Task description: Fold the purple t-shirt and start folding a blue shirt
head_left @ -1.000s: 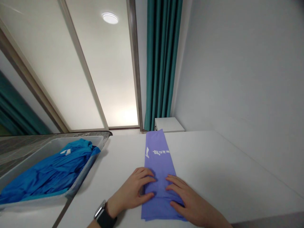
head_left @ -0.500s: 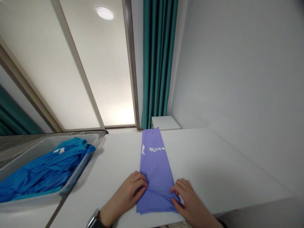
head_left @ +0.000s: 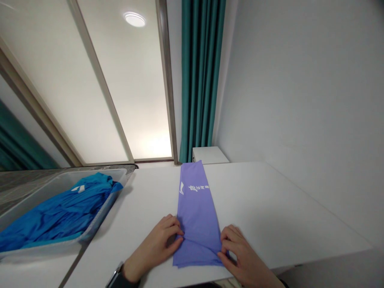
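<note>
A purple shirt (head_left: 196,212), folded into a long narrow strip with white lettering and a white logo near its far end, lies on the white table. At its left edge, the fingertips of my left hand (head_left: 166,238) pinch the fabric. My right hand (head_left: 237,250) grips the opposite edge, nearer the front, with thumb and fingers closed on the cloth. A crease runs across the shirt between both hands. The fabric under my fingertips is partly hidden.
On the left stands a translucent plastic bin (head_left: 111,208) holding blue clothing (head_left: 66,214). The white table (head_left: 270,208) reaches to the wall on the right. Beyond its far edge are a small white cabinet (head_left: 210,155) and a green curtain (head_left: 201,80).
My hands have moved slightly apart, the left one leftward and the right one rightward. The bunched fabric near my right hand looks flatter, and the near end of the shirt is less wrinkled.
</note>
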Motion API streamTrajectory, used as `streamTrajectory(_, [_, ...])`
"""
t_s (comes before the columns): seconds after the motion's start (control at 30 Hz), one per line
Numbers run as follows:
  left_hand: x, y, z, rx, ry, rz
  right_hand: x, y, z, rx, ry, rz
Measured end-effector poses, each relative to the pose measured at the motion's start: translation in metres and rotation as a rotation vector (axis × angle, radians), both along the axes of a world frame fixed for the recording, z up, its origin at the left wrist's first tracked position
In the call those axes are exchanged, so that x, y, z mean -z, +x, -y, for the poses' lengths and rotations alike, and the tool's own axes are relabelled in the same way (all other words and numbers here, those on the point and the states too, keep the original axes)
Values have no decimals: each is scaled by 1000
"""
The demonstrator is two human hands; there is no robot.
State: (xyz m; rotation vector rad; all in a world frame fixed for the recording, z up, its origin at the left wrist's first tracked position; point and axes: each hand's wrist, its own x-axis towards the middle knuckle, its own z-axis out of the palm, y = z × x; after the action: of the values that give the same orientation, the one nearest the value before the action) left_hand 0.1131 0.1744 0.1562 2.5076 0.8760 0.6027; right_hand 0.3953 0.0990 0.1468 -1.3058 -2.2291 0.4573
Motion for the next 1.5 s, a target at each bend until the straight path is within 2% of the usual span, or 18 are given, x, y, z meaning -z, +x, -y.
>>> streamTrajectory(0.2, [1,-7,0,-31,-15,-24,1,3,2,29,17,-102])
streamTrajectory(0.33, [0,-7,-2,-24,-16,-6,-5,-1,-10,59,36,-148])
streamTrajectory(0.5, [-2,-5,-2,-23,-23,-2,-19,-26,-37,-45,87,-139])
streamTrajectory(0.67, [-4,-5,0,-47,-44,-1,-16,-46,-51,-128,15,-53])
streamTrajectory(0.83, [-2,-5,0,-68,-38,-10,-6,-43,-49,-193,-14,122])
streamTrajectory(1.03, [-4,-3,-1,-2,-24,49,-5,-40,-46,-210,32,236])
streamTrajectory(1.2, [-8,-5,0,21,-27,62,-4,-38,-46,-212,5,230])
streamTrajectory(1.4, [-3,-8,2,-114,-43,23,-5,-35,-40,-189,-37,176])
streamTrajectory(1.5, [0,-7,2,-136,-71,-16,-8,-34,-31,-109,-62,113])
